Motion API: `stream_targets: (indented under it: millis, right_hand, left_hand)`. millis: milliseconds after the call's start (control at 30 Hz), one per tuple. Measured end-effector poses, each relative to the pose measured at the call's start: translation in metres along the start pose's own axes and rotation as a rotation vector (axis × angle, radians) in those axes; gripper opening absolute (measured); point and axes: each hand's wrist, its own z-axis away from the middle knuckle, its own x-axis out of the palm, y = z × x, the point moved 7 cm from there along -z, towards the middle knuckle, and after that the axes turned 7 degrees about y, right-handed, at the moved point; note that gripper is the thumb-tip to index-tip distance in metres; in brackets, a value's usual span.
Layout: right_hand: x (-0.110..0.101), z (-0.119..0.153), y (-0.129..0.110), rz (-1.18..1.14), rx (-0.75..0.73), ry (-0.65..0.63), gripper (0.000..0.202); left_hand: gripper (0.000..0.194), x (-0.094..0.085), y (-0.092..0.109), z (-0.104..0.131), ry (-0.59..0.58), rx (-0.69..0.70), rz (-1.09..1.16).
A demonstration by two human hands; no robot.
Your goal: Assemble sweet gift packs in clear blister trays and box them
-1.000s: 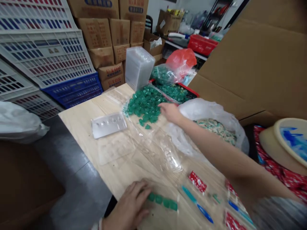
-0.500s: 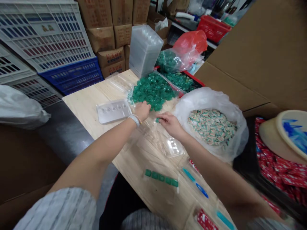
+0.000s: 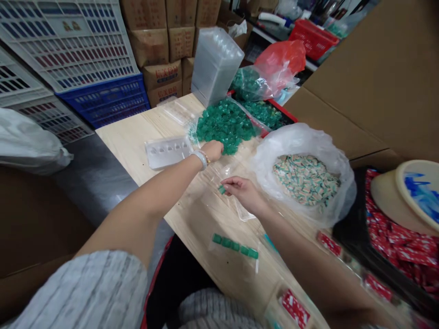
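A green piece (image 3: pixel 222 189) sits over the middle of the counter (image 3: pixel 126 132), pinched between the fingertips of the right hand (image 3: pixel 243 188). Taking that piece as the centre of the clock, the left hand (image 3: pixel 213 150) is at eleven, its fingers curled in at the near edge of the green heap (image 3: pixel 224 121); whether they grip anything I cannot tell. The heap spreads at twelve, with a stack of clear trays (image 3: pixel 216 66) just behind it. At six, five green pieces lie in a short row (image 3: pixel 235 246) with clear plastic around them. So far as it shows, then, five are lined up and one is in the fingers, while the many in the heap lie loose; by my judgement that is a small share done and most left. A moulded tray (image 3: pixel 168 155) rests at ten, near the left wrist. Further out, a white plastic bag (image 3: pixel 270 148) of small pale-and-green pieces (image 3: pixel 305 180) stands at three, a red packet (image 3: pixel 295 308) lies at five, and a red basket (image 3: pixel 310 39) is at one.
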Motion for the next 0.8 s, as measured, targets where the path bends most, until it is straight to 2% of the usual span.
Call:
stream_targets:
  millis: [67,133,200,267,333,400,467,533,667,733,800]
  right_hand:
    - [0.001,0.002,0.004,0.119,-0.066,0.068,0.018]
    - [0.003,0.006,0.001,0.309,-0.201,0.116,0.012]
    - [0.011,0.011,-0.005,0.521,-0.335,0.115,0.013]
    - [0.019,0.015,-0.008,0.706,-0.396,0.089,0.017]
    - [0.022,0.017,-0.01,0.849,-0.403,0.079,0.02]
    - [0.021,0.015,-0.011,0.92,-0.399,0.082,0.022]
    - [0.017,0.013,-0.012,0.904,-0.414,0.108,0.023]
    - [0.009,0.009,-0.01,0.84,-0.413,0.143,0.022]
    - [-0.003,0.005,-0.004,0.769,-0.366,0.158,0.02]
    - [-0.002,0.007,-0.004,0.78,-0.383,0.141,0.02]
    - [0.005,0.013,-0.004,0.81,-0.443,0.079,0.02]
  left_hand:
    - [0.025,-0.012,0.003,-0.002,0.131,-0.008,0.083]
    - [0.025,-0.028,0.002,0.0,0.246,-0.053,0.237]
    - [0.029,-0.04,-0.005,0.012,0.272,-0.141,0.452]
    - [0.034,-0.048,-0.015,0.037,0.252,-0.233,0.699]
    - [0.032,-0.051,-0.027,0.075,0.233,-0.313,0.906]
    - [0.027,-0.043,-0.038,0.12,0.192,-0.405,0.995]
    - [0.027,-0.022,-0.037,0.159,0.102,-0.457,0.956]
    - [0.027,-0.001,-0.019,0.183,0.014,-0.344,0.794]
    - [0.027,0.03,0.037,0.196,-0.09,0.037,0.233]
    - [0.026,0.037,0.049,0.2,-0.131,0.11,0.046]
    - [0.027,0.038,0.052,0.205,-0.15,0.14,-0.001]
